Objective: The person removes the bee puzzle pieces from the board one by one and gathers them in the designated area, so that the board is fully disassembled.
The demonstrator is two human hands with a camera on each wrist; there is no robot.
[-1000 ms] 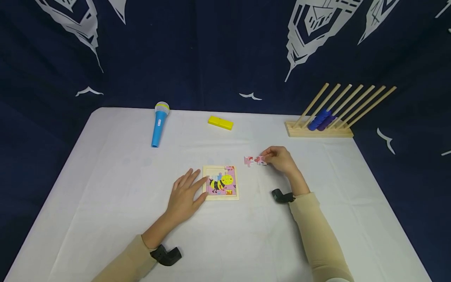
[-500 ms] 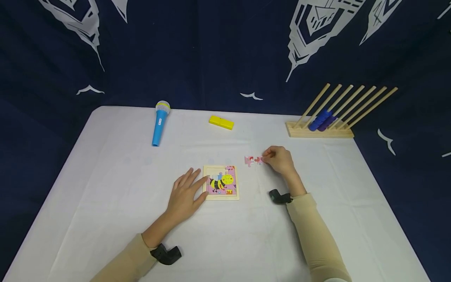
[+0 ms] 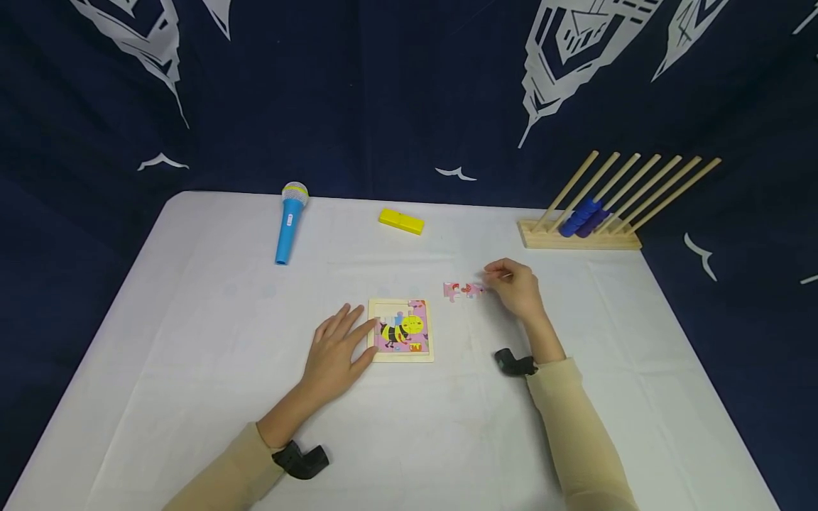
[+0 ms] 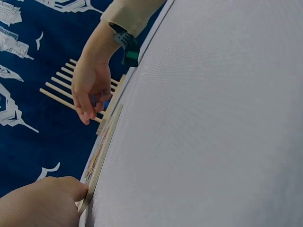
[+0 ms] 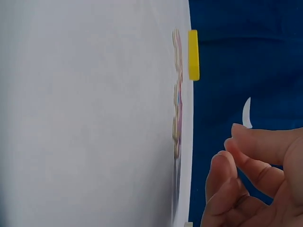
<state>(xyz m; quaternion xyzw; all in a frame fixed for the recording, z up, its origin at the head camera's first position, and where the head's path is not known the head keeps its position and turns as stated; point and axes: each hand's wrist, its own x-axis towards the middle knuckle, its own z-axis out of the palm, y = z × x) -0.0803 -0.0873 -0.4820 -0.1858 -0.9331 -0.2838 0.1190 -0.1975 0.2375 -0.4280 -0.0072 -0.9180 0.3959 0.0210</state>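
A square wooden puzzle board (image 3: pixel 399 358) with a bee picture lies mid-table, its upper left part showing bare wood. My left hand (image 3: pixel 335 355) lies with fingers spread, thumb and index finger touching the board's left edge. To the right of the board, two pink puzzle pieces, a left piece (image 3: pixel 450 291) and a right piece (image 3: pixel 471 289), lie side by side on the cloth. Just right of them hovers my right hand (image 3: pixel 516 289), fingers loosely bent. The right wrist view shows nothing between those fingers (image 5: pixel 246 142), which are raised above the pieces.
Behind the board lies a yellow block (image 3: pixel 401 221). A blue toy microphone (image 3: pixel 290 227) is at the back left. A wooden peg rack (image 3: pixel 581 241) with blue and purple beads stands at the back right. White cloth covers the table (image 3: pixel 192 341).
My right hand has let go of the right puzzle piece and drawn back to the right, lifting a little. The left hand stays on the board's edge.
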